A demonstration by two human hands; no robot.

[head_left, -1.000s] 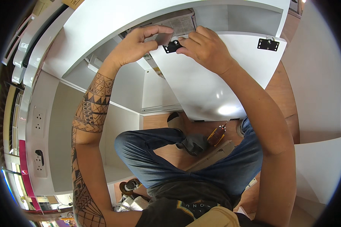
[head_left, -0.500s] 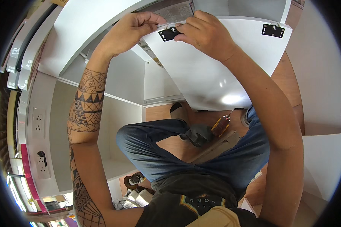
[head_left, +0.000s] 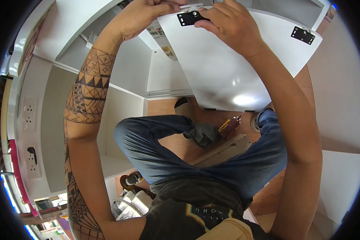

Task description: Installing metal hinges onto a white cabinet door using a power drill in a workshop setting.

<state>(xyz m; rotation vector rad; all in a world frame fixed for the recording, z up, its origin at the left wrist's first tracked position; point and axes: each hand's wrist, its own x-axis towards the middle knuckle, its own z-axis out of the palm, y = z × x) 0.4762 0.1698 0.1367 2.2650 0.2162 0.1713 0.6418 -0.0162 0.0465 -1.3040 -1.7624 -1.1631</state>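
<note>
A white sliding door panel (head_left: 228, 68) stands in front of me, with a black roller bracket (head_left: 187, 18) near its upper left corner. Another black roller bracket (head_left: 303, 36) sits at its upper right. My right hand (head_left: 238, 28) is closed over the panel's top edge, thumb pressed on the front at the left bracket and covering part of it. Just left of that bracket, my left hand (head_left: 148, 18) is closed at the same edge, thumb and fingers pinched together. The frame's top cuts off part of both hands; what the left fingers pinch is hidden.
White cabinet compartments (head_left: 168, 76) stand open at the left. Between my legs lie a red and yellow power drill (head_left: 229, 127) and a flat board piece (head_left: 224, 150) on the wooden floor (head_left: 164, 106). Another tool (head_left: 132, 179) lies by my left hip.
The view has shifted, so the panel and both hands appear higher in the picture and slightly to the right. Both hands remain at the panel's top edge by the left bracket.
</note>
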